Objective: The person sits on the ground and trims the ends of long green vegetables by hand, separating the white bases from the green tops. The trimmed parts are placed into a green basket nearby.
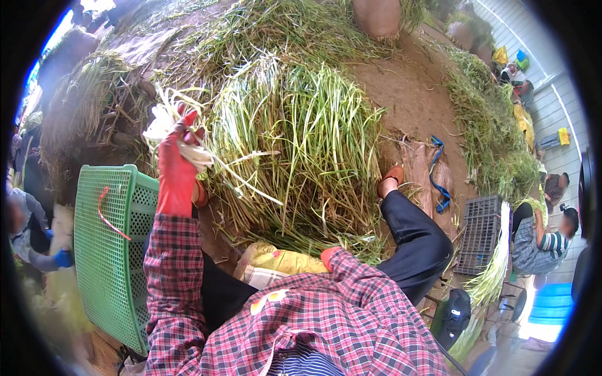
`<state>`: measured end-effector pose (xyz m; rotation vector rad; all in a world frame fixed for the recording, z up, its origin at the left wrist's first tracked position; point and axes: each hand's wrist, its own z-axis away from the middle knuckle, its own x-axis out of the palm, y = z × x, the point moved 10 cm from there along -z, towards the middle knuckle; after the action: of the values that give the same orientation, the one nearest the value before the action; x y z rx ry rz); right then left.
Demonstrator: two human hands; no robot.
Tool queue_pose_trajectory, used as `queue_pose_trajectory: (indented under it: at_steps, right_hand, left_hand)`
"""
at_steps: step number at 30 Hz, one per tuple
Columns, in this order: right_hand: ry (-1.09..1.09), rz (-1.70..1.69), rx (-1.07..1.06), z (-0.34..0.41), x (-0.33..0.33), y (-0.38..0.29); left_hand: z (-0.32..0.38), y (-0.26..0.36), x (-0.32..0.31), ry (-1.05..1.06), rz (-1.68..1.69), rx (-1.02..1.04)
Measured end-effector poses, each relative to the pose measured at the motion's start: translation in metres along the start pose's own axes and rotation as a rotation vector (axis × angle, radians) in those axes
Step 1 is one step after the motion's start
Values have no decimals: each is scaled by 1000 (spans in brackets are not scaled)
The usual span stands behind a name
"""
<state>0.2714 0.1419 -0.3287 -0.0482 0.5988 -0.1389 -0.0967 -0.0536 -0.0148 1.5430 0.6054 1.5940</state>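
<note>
My left hand (181, 152), in a red rubber glove, is raised at the left above the green crate. Its fingers are closed around a bunch of pale stalks and peelings (162, 120), and one thin stalk trails down to the right. Only a bit of red glove on my right hand (330, 257) shows past the plaid sleeve, close to a yellow sack (287, 260) at my lap; its fingers are hidden. Between my feet lies a large heap of long green leafy stalks (301, 136), its lower part brown and dry.
An upright green plastic crate (103, 244) stands at my left. On the right are a blue strap (438, 174), a dark plastic crate (479, 235) and a bundle of pale stalks (494, 263). More cut greens (489, 122) line the dirt floor. A person (541, 239) sits at the right.
</note>
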Motion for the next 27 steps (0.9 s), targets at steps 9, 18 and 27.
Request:
queue_pose_trajectory:
  at_steps: [9, 18, 27]
  right_hand:
    - [776, -1265, 263, -81, -213, 62]
    - [997, -1753, -235, -8, -218, 14]
    - [1136, -1230, -59, 74, -225, -17]
  left_hand:
    - [24, -50, 15, -85, -138, -238]
    - [58, -125, 26, -166, -321, -471]
    - [78, -179, 2, -128, -557, -460]
